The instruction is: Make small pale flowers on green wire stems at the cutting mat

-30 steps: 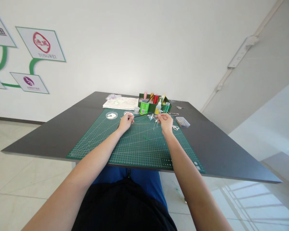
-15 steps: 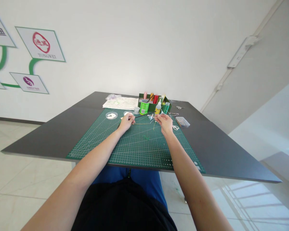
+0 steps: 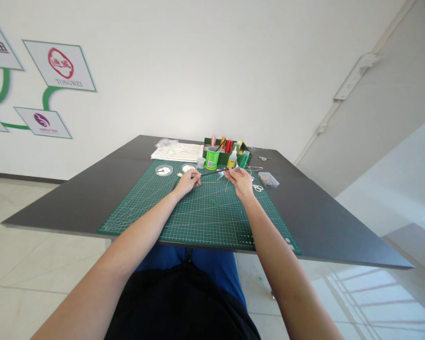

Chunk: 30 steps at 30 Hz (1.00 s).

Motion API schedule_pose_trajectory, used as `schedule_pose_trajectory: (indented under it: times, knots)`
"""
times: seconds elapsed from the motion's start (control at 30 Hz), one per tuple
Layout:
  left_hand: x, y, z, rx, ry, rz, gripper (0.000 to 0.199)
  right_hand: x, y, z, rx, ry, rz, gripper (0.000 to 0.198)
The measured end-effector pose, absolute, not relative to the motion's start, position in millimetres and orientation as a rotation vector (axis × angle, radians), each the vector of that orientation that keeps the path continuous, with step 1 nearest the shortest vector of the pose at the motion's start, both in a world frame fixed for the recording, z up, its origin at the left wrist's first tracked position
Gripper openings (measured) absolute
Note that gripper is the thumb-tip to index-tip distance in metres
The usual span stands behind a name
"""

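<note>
My left hand [image 3: 190, 180] is closed around one end of a thin black stick [image 3: 212, 173] that slants up to the right above the cutting mat [image 3: 212, 217]. At the stick's far tip my right hand [image 3: 240, 179] has its fingers pinched together. A fine yellowish thread [image 3: 226, 186] hangs below those fingers and seems to be held by them. Beyond my right hand stands a glue bottle [image 3: 232, 159] with a yellow label. White-handled scissors [image 3: 258, 188] lie just right of my right hand, partly hidden.
A green box [image 3: 248, 159] of coloured spools stands at the back, behind a bright green can [image 3: 212, 158]. Shallow dishes [image 3: 164, 170] sit on the mat's far left. A clear plastic case [image 3: 268, 179] lies to the right; white cloth [image 3: 177, 152] is at the back.
My right hand has shifted slightly left and my left hand slightly right, so they are closer together. The stick's tip is now at my right fingertips, having shown above them before.
</note>
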<state>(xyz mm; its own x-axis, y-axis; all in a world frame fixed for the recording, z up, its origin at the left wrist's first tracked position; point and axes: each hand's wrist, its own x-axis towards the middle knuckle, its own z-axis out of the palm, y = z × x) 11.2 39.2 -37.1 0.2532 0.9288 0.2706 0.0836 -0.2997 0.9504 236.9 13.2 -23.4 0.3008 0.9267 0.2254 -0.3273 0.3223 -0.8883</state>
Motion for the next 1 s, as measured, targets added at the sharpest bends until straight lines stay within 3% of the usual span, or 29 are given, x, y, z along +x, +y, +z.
schedule_pose_trajectory:
  times: [1.0]
  knots:
    - [12.8, 36.7, -41.9, 1.717, 0.846, 0.951, 0.023, 237.1, 12.5, -21.7, -0.829, -0.851, 0.970, 0.035]
